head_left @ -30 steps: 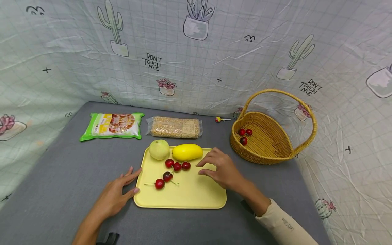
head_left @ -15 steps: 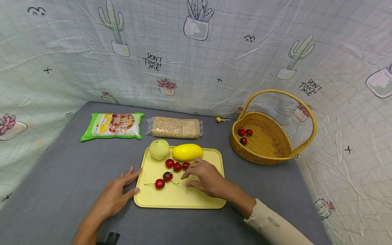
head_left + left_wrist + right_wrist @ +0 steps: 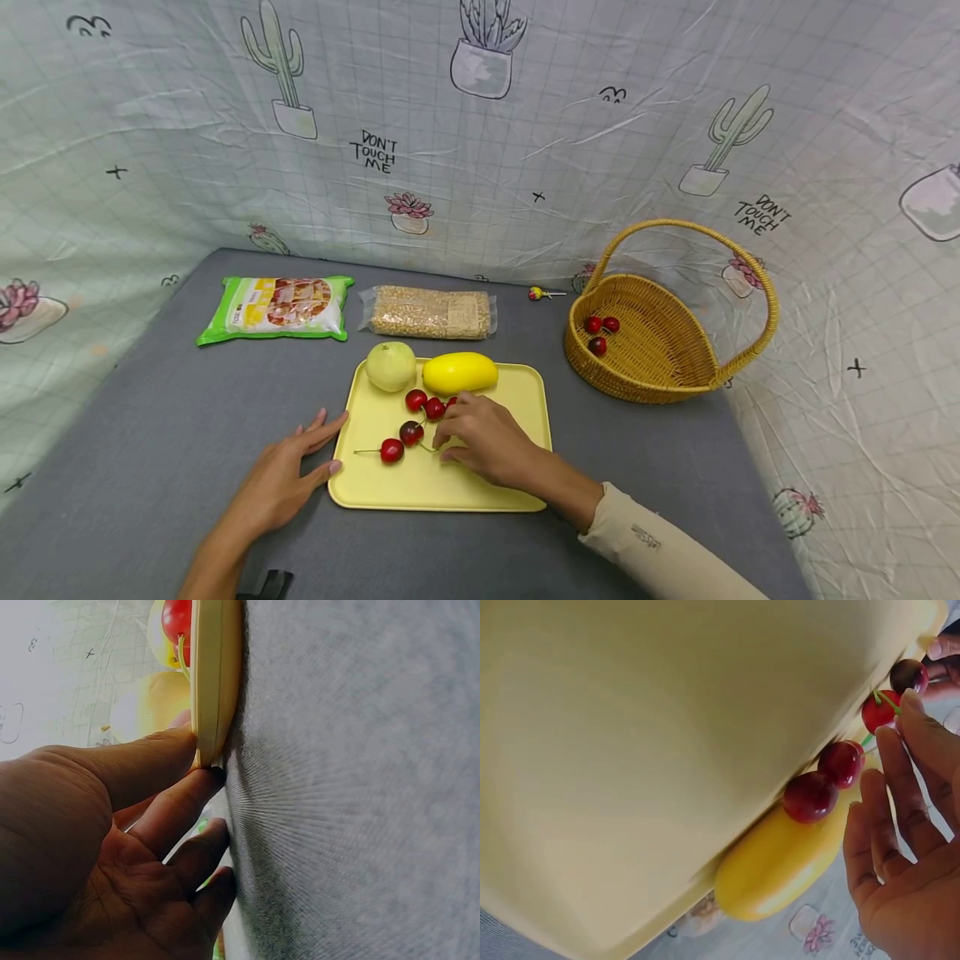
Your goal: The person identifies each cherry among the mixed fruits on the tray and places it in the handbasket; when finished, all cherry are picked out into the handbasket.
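Note:
On the yellow tray (image 3: 390, 487) lie several red cherries (image 3: 392, 451), some with green stems, one of them darker (image 3: 411, 432). A pale green round fruit (image 3: 391, 367) and a yellow mango (image 3: 460, 373) sit along its far edge. My left hand (image 3: 279, 479) rests against the tray's left side, with spread thumb and fingers touching the rim (image 3: 212, 682). My right hand (image 3: 487, 437) is over the tray, thumb and forefinger slightly apart at a cherry stem (image 3: 889, 701). It partly covers the rightmost cherry in the head view. Whether its fingertips touch the stem is unclear.
A wicker basket (image 3: 701, 367) with a tall handle stands at the right, holding 3 cherries (image 3: 597, 345). Along the back lie a green-and-white food packet (image 3: 281, 308), a clear bag of grains (image 3: 427, 312) and a lollipop (image 3: 536, 293). A patterned cloth hangs behind.
My right hand has moved left and slightly down over the tray to the cherry stem, and its thumb and forefinger have drawn closer together. My left hand stays at the rim.

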Demonstrator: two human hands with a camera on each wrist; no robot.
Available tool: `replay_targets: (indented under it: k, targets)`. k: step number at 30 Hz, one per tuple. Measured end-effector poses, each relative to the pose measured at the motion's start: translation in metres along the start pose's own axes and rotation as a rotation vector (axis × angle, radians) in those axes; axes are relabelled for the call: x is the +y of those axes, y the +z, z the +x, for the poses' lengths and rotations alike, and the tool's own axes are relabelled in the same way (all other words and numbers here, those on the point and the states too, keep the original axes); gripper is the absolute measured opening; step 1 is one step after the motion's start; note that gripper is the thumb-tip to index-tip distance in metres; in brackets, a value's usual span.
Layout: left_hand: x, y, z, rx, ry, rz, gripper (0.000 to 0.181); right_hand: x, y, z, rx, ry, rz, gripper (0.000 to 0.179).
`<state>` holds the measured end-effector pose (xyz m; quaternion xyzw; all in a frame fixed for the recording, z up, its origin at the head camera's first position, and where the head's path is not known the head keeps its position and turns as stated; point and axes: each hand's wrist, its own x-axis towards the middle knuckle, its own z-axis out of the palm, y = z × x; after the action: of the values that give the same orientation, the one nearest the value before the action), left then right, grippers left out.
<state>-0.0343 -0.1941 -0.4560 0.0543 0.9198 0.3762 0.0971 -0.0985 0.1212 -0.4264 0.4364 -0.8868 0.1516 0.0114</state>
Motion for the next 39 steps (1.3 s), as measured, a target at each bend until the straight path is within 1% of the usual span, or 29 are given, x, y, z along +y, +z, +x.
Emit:
replay_targets:
  k: [5, 13, 22, 28, 32, 35, 39]
  targets:
    - [0.000, -0.001, 0.000, 0.003, 0.003, -0.004, 0.073, -0.001, 0.002, 0.001, 0.030, 0.001, -0.020, 0.009]
    - [0.000, -0.001, -0.001, 0.003, 0.006, -0.008, 0.073, 0.000, 0.006, 0.002, 0.038, -0.019, -0.056, 0.006]
    - [-0.001, -0.001, 0.000, 0.005, 0.022, -0.010, 0.073, 0.002, 0.013, -0.002, 0.085, -0.018, -0.068, 0.009]
    - [0.001, 0.000, 0.000, 0.001, 0.021, -0.011, 0.073, 0.005, 0.016, -0.005, 0.106, -0.032, -0.136, 0.011]
    - [0.000, 0.000, 0.000, 0.004, 0.025, -0.015, 0.073, 0.009, 0.011, -0.006, 0.114, -0.011, -0.165, 0.013]
    - [0.000, -0.001, 0.000, 0.005, 0.025, -0.018, 0.073, 0.011, 0.006, -0.008, 0.118, 0.013, -0.152, 0.014]
    - [-0.001, -0.001, 0.000, 0.004, 0.021, -0.012, 0.073, 0.014, 0.002, -0.012, 0.129, 0.051, -0.108, 0.015]
